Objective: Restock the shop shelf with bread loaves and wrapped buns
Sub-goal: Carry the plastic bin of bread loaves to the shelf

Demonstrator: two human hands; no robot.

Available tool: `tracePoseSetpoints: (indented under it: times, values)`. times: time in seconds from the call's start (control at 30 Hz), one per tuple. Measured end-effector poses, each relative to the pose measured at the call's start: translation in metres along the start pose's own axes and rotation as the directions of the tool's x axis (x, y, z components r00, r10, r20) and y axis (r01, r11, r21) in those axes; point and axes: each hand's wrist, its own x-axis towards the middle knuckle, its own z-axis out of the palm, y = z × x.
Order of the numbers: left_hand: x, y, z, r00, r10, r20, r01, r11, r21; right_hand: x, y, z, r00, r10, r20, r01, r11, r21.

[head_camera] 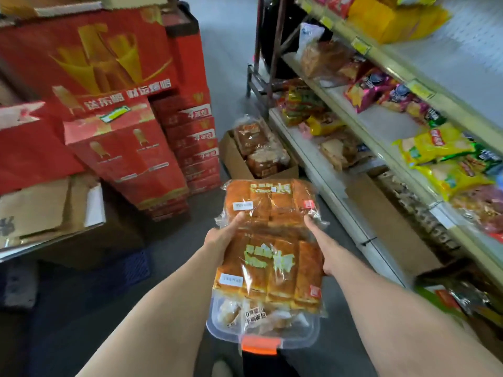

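Observation:
I carry a stack of wrapped bread in front of me. A clear plastic tub (261, 330) with an orange latch lies at the bottom, holding wrapped buns. On it rests a near bread pack (272, 270), and a far bread pack (269, 201) sticks out beyond. My left hand (223, 238) grips the stack's left side, thumb on top. My right hand (321, 243) grips its right side. The shop shelf (334, 170) runs along the right, with bread loaves (324, 59) on its middle level.
A cardboard box (234, 159) of bagged loaves sits on the floor at the shelf's foot. Red cartons (122, 148) are stacked high on the left, with an open brown box (54, 210) in front. Crisp bags (435, 151) fill the shelf. A grey aisle runs between.

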Motion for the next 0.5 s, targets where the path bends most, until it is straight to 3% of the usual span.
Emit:
tracePoseSetpoints:
  times: [0.27,0.5]
  values:
    - [0.055,0.082,0.092,0.996,-0.028,0.084,0.020,0.996,0.091,0.098,-0.059,-0.065,0.991,0.064,-0.121,-0.046,0.988,0.146]
    - [0.114,0.134,0.160,0.981,-0.043,0.188,0.014,0.988,0.155,0.113,-0.125,-0.101,0.996,0.062,-0.062,-0.048,0.977,0.206]
